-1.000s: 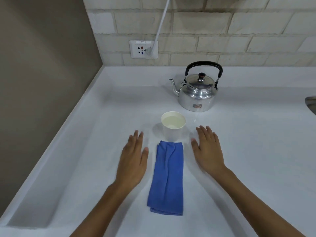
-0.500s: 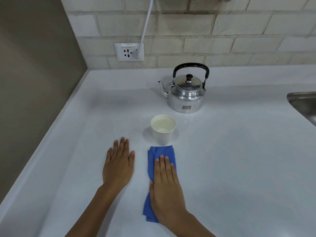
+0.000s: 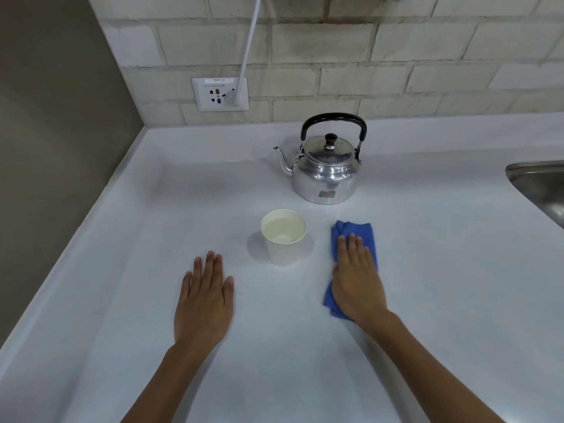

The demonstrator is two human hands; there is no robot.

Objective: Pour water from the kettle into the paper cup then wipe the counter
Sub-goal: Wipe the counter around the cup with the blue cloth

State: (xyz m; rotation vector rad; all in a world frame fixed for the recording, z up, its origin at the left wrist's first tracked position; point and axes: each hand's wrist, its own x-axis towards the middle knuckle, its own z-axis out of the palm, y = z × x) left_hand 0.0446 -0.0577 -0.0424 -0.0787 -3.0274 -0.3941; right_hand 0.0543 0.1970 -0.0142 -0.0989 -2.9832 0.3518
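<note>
The left hand (image 3: 204, 303) lies flat, fingers spread, with wide free counter (image 3: 128, 245) beside the wall edge; the paper cup (image 3: 283, 237), filled, stands before the kettle (image 3: 328, 166); the right hand (image 3: 355, 279), flat, now presses the blue cloth (image 3: 354, 230) right of the cup, moved from below it, sink (image 3: 540, 187) well apart

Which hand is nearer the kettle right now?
Right. The right hand lies flat on the blue cloth, just in front of the kettle. The left hand rests flat on the counter, farther back, left of the paper cup.
</note>
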